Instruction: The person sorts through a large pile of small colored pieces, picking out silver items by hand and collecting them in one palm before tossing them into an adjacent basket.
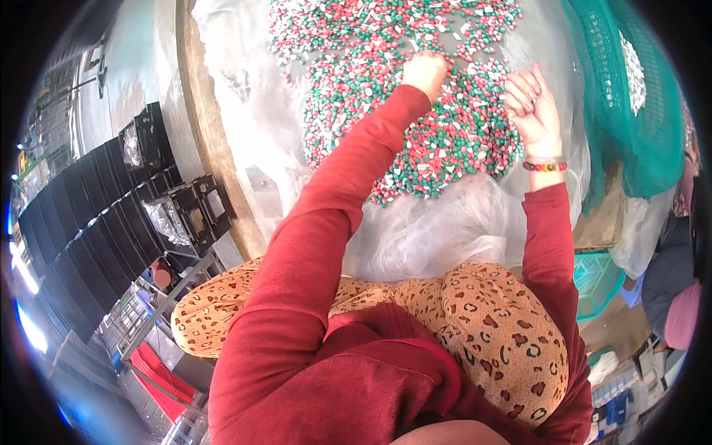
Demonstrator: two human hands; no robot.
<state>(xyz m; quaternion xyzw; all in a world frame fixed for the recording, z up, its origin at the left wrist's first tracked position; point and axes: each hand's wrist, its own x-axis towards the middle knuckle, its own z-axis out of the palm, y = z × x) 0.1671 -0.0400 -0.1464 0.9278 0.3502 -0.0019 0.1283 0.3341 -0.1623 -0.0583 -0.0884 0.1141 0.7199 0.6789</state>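
Note:
A wide layer of small pink, green and white pieces (437,159), like beads or candies, lies spread over clear plastic sheeting (252,96). My left hand (425,74) reaches into the middle of the layer, its fingers bent down and closed among the pieces. What they pinch, if anything, is hidden. At the layer's right edge my right hand (532,107) is held closed, fingers curled in toward the palm and thumb up. Whether anything is inside it does not show. A beaded bracelet (545,166) circles the right wrist.
A green mesh basket (593,96) draped with net stands at the right, with white pieces (633,74) inside. Below it sits a turquoise basket (597,282). Black stacked trays (96,215) fill the left side. Another person (667,259) is partly visible at the far right.

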